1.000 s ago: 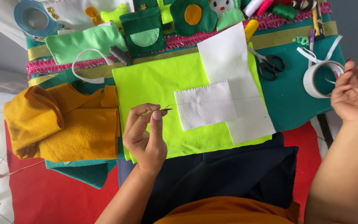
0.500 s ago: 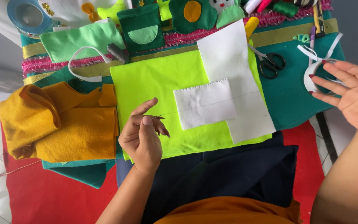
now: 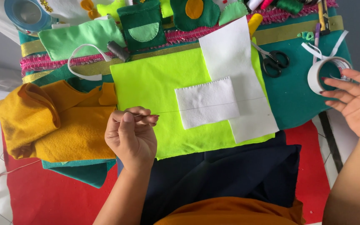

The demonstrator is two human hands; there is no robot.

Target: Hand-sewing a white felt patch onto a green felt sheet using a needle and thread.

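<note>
left hand (image 3: 131, 135) pinching needle (image 3: 150, 116) over neon green felt (image 3: 155, 87), thread (image 3: 213, 105) running across white patch (image 3: 207, 103). right hand (image 3: 357, 102) fingers spread open, touching tape roll (image 3: 326, 73).

Needle between the left hand (image 3: 131, 135) fingertips (image 3: 146, 118) too small to discern; right hand (image 3: 357, 102) cut by the right edge beyond its fingers; blue tape roll (image 3: 26, 13) cropped at top.

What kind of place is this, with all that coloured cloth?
Probably a home sewing or felt-craft table: felt sheets such as the neon yellow-green felt, black scissors, and the left hand pinching a needle.
</note>
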